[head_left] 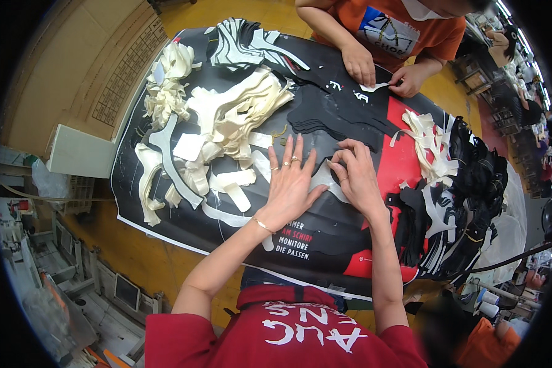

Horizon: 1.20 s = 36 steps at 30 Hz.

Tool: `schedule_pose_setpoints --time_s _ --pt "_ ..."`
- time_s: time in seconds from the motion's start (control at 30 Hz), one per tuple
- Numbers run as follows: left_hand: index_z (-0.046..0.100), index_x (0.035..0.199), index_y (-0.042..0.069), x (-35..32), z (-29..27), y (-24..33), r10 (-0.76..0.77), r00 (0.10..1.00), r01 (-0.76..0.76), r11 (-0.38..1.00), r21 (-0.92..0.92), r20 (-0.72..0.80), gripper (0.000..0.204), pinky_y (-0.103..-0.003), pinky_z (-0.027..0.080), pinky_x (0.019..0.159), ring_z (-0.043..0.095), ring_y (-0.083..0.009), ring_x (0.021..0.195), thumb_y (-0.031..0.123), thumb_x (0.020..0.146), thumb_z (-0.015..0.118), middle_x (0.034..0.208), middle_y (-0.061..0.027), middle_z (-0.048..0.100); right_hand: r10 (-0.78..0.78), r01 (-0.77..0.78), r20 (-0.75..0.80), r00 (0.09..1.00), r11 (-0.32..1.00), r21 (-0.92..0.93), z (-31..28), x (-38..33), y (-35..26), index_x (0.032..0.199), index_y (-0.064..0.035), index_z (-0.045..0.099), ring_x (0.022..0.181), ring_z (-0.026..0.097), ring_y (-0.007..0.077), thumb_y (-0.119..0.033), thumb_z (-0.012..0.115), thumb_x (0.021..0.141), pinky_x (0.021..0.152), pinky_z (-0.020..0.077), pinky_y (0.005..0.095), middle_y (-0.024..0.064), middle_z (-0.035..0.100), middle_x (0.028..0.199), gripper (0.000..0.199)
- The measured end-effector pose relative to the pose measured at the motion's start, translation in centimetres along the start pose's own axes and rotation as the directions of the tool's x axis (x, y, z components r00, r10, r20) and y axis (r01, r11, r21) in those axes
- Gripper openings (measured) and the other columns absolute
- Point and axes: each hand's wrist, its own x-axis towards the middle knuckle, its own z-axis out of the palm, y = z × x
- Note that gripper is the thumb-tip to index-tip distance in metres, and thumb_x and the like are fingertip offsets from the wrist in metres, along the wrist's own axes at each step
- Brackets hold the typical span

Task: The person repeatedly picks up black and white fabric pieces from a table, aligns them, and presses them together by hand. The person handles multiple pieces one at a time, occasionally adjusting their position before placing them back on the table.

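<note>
My left hand [290,187] lies flat with its fingers spread, its thumb on a pale grey curved fabric piece [322,176]. Thumb and forefinger of my right hand [356,178] are pinched together at the upper edge of that same piece. Beneath both hands is the dark printed sheet [239,236] that covers the table. A white strip [262,164] shows just left of my left fingers. Beyond my hands lies a stack of black cut fabric pieces [325,119].
Cream cut pieces [239,107] are heaped on the left, near a white-and-black stack [236,46] at the far side. Black bundles [472,196] crowd the right end. Across the table, a co-worker's hands [380,73] handle a small white piece. A carton [73,67] stands left.
</note>
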Motion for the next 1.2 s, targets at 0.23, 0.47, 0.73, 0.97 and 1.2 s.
schedule_pose_setpoints --time_s 0.23,0.47,0.73,0.97,1.2 --pt "0.075 0.112 0.01 1.9 -2.0 -1.4 -0.059 0.993 0.032 0.966 -0.256 -0.098 0.028 -0.058 0.013 0.121 0.036 -0.0416 0.141 0.027 0.091 0.069 0.142 -0.0252 0.051 -0.043 0.044 -0.016 0.999 0.996 0.071 0.8 0.6 0.3 0.096 -0.0027 0.064 0.111 0.057 0.0337 -0.011 0.071 0.09 0.093 0.0468 0.0428 0.0131 0.058 0.121 0.013" --pt "0.079 0.094 0.009 3.1 -2.9 -1.4 -0.012 0.997 -0.011 0.952 -0.306 -0.074 0.018 -0.046 0.035 0.1 0.055 -0.0308 0.113 0.024 0.091 0.069 0.112 -0.0093 0.067 -0.081 0.082 -0.017 0.997 0.994 0.075 0.3 0.0 0.0 0.097 -0.0018 0.062 0.111 0.057 0.0348 -0.007 0.072 0.087 0.094 0.0474 0.0435 0.0139 0.058 0.121 0.015" --pt "0.078 0.092 0.005 3.0 -1.8 -1.6 -0.108 0.994 0.093 0.897 -0.433 -0.01 0.019 -0.044 0.042 0.094 0.061 -0.0309 0.104 0.021 0.091 0.069 0.103 -0.0117 0.07 -0.138 0.136 0.027 0.99 0.989 0.048 -0.1 -1.5 0.0 0.1 -0.0029 0.059 0.111 0.057 0.0354 -0.006 0.072 0.087 0.093 0.0473 0.0434 0.015 0.058 0.12 0.019" --pt "0.074 0.095 -0.003 3.0 -2.3 -1.6 -0.097 0.995 0.098 0.857 -0.506 0.029 0.021 -0.038 0.051 0.078 0.069 -0.028 0.088 0.016 0.094 0.066 0.092 -0.0163 0.073 -0.098 0.105 -0.051 0.994 0.982 0.16 -0.1 -1.2 -0.4 0.106 -0.0028 0.062 0.11 0.059 0.0343 -0.01 0.079 0.082 0.093 0.0486 0.0427 0.0147 0.06 0.121 0.031" --pt "0.071 0.094 -0.004 3.0 -2.5 -1.1 -0.205 0.963 0.269 0.692 -0.67 0.175 0.024 -0.038 0.048 0.06 0.063 -0.0306 0.058 0.017 0.095 0.062 0.071 -0.0178 0.069 -0.241 0.249 -0.144 0.96 0.968 0.035 -0.1 -0.7 0.3 0.098 -0.0063 0.073 0.099 0.064 0.0292 -0.008 0.083 0.076 0.084 0.0528 0.0382 0.0089 0.068 0.107 0.024"
